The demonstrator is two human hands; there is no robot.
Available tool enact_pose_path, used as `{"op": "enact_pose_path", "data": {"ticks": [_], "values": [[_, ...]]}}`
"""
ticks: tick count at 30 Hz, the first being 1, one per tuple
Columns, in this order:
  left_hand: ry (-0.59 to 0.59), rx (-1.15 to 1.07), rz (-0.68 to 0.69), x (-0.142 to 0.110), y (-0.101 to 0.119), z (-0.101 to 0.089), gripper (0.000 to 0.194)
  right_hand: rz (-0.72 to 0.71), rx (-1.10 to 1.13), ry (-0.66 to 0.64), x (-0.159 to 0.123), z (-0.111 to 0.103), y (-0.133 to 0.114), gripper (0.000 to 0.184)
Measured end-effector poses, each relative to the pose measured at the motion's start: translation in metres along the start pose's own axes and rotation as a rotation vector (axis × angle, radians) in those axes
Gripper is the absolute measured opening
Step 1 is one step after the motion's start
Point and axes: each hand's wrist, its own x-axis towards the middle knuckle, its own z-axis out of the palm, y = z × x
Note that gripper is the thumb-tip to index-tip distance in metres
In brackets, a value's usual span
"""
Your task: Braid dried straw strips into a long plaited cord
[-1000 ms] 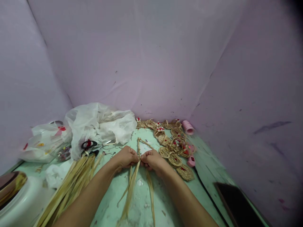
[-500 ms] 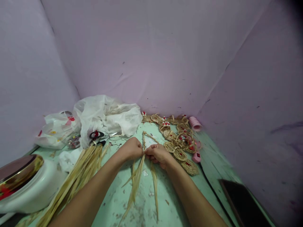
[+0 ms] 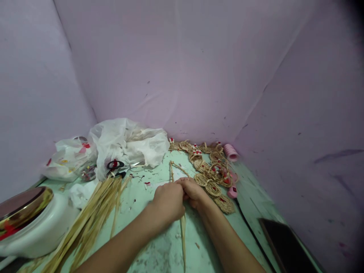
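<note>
My left hand (image 3: 170, 201) is closed and lies right against my right hand (image 3: 192, 190), which pinches close beside it. Both grip the lower part of a thin twisted cord of straw-coloured fibre strips (image 3: 171, 172), bent to a point at its top. The gripped spot itself is hidden by my fingers. Below the hands hangs a loose fibre strip (image 3: 183, 237). To the right of my right hand lie coiled, woven fibre pieces (image 3: 214, 187), some with red and white beads.
A bundle of long fibre strips (image 3: 91, 216) lies left, with black-handled scissors (image 3: 115, 164) behind it. White plastic bags (image 3: 129, 142) stand at the back. On the right are a pink thread spool (image 3: 231, 152), a pink tool with black cord (image 3: 232, 192) and a dark flat object (image 3: 287, 246).
My left hand has moved right and down, now overlapping my right hand. The fibre strips that hung between the hands are now mostly covered. The view has shifted slightly.
</note>
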Motion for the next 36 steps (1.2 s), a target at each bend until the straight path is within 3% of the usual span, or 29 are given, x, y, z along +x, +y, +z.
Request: {"op": "enact_pose_path", "data": {"ticks": [3,4,5,7,10,13,19,22,27,30,33,36], "values": [[0.167,0.098,-0.012,0.007,-0.007,-0.025,0.01,0.01,0.038,-0.124,0.0,-0.005,-0.002,0.01],[0.238,0.054,-0.054,0.012,-0.011,-0.033,0.012,0.012,0.037,-0.154,0.0,-0.006,-0.003,0.01],[0.229,-0.052,-0.11,0.016,-0.015,-0.038,0.014,0.012,0.032,-0.171,0.0,-0.007,-0.003,0.01],[0.064,-0.315,-0.216,0.026,-0.024,-0.041,0.018,0.005,0.023,-0.184,0.0,-0.007,-0.005,0.011],[-0.221,-0.631,-0.251,0.036,-0.034,-0.029,0.016,-0.021,0.011,-0.193,-0.001,-0.006,-0.005,0.011],[-0.306,-0.742,-0.27,0.041,-0.039,-0.016,0.012,-0.057,-0.042,-0.177,0.0,-0.006,-0.002,0.008],[-0.12,-0.499,-0.313,0.038,-0.034,-0.009,0.012,-0.165,-0.375,-0.057,0.006,-0.007,0.002,0.005],[-0.029,-0.348,-0.32,0.035,-0.033,-0.008,0.016,-0.223,-0.626,0.069,0.003,-0.007,-0.001,0.006],[0.04,-0.393,-0.315,0.033,-0.032,-0.002,0.016,-0.23,-0.935,0.246,-0.013,-0.006,-0.016,0.011],[0.056,-0.396,-0.336,0.031,-0.028,-0.001,0.017,-0.266,-1.024,0.26,-0.024,0.002,-0.022,0.012],[0.041,-0.443,-0.271,0.03,-0.029,-0.004,0.019,-0.333,-1.099,0.27,-0.031,0.012,-0.022,0.013],[-0.015,-0.512,-0.186,0.033,-0.038,-0.008,0.017,-0.383,-1.099,0.184,-0.033,0.015,-0.021,0.016]]}}
